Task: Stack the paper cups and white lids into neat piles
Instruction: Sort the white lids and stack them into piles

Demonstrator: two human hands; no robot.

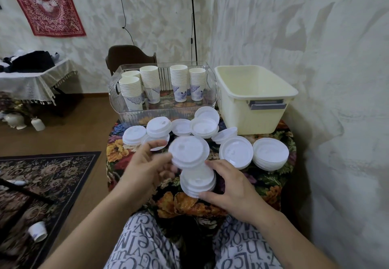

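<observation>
Floral-cloth counter, cups already nested in the far clear tray. Left hand grip pinches a blurred white lid above the near lid stack, which the right hand steadies, fingers curled. Best: centre the lid, rims aligned, press flat. Loose lids remain farther back.

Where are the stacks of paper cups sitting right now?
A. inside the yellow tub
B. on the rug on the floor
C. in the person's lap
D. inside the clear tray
D. The stacks of paper cups stand upright inside the clear tray at the back of the table, while the yellow tub beside it shows no cups in it.
</observation>
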